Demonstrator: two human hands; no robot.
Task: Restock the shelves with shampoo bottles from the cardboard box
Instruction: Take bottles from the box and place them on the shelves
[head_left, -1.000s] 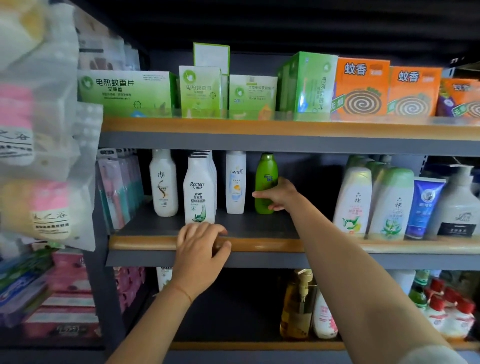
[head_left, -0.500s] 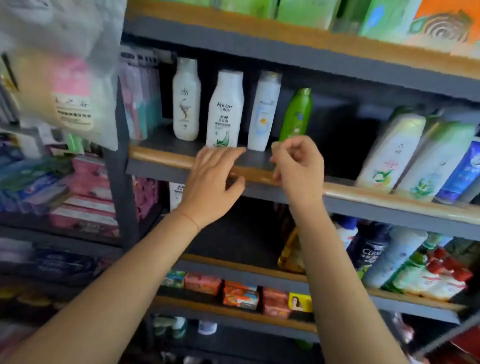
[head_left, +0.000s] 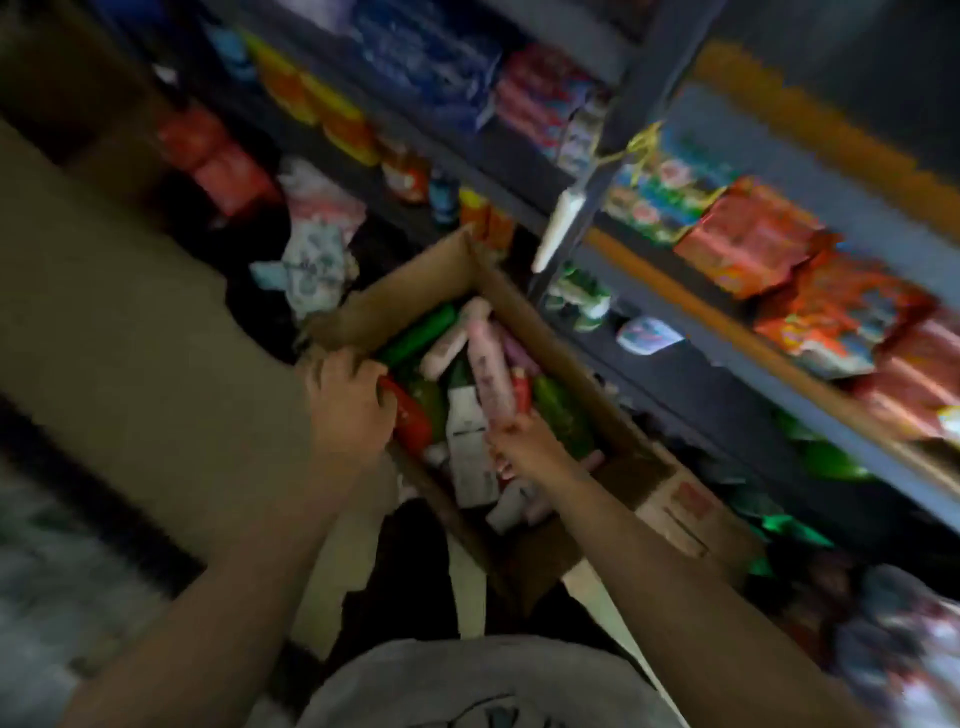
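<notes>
The cardboard box sits open on the floor beneath both hands, heaped with bottles lying crosswise; the right hand curls around the lower end of a pink bottle, while the left hand grips the box's near edge beside a red bottle. Just beyond the right hand runs the low shelf. Gripped only at its end, the pink bottle may well slip or drag its neighbours as it lifts.

No legible text anywhere: motion blur smears every label. Dark print on the white bottle in the cardboard box unreadable; red marking on the box's outer flap unreadable; packet fronts along the shelf edges likewise
</notes>
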